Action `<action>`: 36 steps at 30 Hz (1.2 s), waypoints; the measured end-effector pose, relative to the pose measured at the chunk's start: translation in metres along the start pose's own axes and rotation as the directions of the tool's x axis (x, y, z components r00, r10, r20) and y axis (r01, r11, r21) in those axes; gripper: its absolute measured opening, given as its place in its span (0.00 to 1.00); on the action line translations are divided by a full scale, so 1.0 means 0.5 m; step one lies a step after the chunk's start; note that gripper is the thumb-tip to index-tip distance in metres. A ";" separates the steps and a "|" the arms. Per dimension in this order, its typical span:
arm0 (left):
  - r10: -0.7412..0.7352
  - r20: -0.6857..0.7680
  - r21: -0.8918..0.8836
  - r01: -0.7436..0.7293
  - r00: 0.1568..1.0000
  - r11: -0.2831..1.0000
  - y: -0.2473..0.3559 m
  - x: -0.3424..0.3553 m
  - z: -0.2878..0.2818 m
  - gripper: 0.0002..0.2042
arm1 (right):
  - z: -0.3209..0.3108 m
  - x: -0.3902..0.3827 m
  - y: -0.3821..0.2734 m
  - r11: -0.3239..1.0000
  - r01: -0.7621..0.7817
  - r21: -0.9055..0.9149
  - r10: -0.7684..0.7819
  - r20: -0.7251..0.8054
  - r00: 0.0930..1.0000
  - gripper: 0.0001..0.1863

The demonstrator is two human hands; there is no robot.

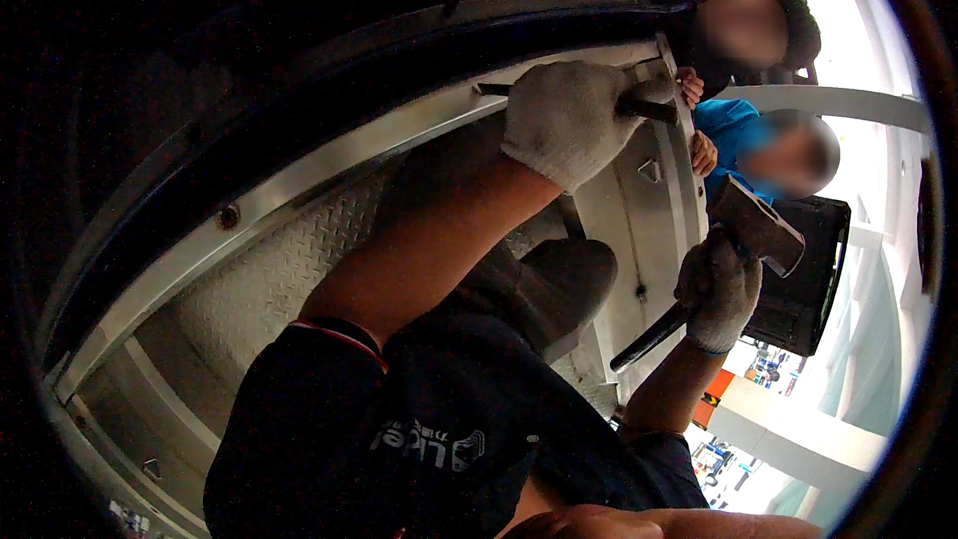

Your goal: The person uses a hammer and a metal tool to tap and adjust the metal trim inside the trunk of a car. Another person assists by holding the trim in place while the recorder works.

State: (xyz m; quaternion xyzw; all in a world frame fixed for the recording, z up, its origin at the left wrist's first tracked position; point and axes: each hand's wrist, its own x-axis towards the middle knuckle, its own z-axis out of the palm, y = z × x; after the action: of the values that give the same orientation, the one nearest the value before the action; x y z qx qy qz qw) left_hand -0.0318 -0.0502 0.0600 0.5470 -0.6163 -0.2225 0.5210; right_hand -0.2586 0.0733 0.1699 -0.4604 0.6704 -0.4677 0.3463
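Note:
My left hand (pixel 569 125), in a pale knit glove, is closed round a dark metal bar (pixel 649 110). The bar sticks out on both sides of the fist, right by the corner of a silver metal rim (pixel 399 130). My right hand (pixel 723 289), gloved too, grips a sledgehammer (pixel 763 225) by its dark handle, close under the blocky head. The hammer is held up beyond the metal side panel (pixel 654 210), apart from the bar. Whether the bar's tip touches the rim I cannot tell.
Two people are beyond the panel, one in a blue shirt (pixel 728 130); a bare hand (pixel 704 153) and another hand (pixel 690 87) rest on its edge, close to my left hand. Tread-plate flooring (pixel 299 260) lies below. A black case-like object (pixel 803 289) stands behind the hammer.

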 end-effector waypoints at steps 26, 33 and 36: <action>-0.042 -0.100 -0.128 0.029 0.994 0.991 -0.016 0.021 -0.013 0.22 | 0.058 0.088 -0.089 0.910 0.415 -0.009 -0.379 0.388 0.840 0.19; -0.044 -0.070 -0.106 0.036 0.997 0.994 -0.021 0.024 -0.006 0.22 | 0.079 0.083 -0.210 0.524 0.500 -0.690 -0.505 0.221 0.835 0.13; -0.107 0.013 -0.096 0.108 0.994 0.989 -0.021 0.027 -0.009 0.21 | -0.046 0.102 -0.313 0.861 0.405 -0.306 -0.454 -0.107 0.884 0.14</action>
State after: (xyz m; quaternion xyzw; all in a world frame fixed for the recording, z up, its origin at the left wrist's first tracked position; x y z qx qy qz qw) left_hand -0.0214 -0.0645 0.0583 0.5527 -0.5764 -0.2821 0.5318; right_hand -0.2505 0.0110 0.3236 -0.5992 0.6364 -0.4743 0.1052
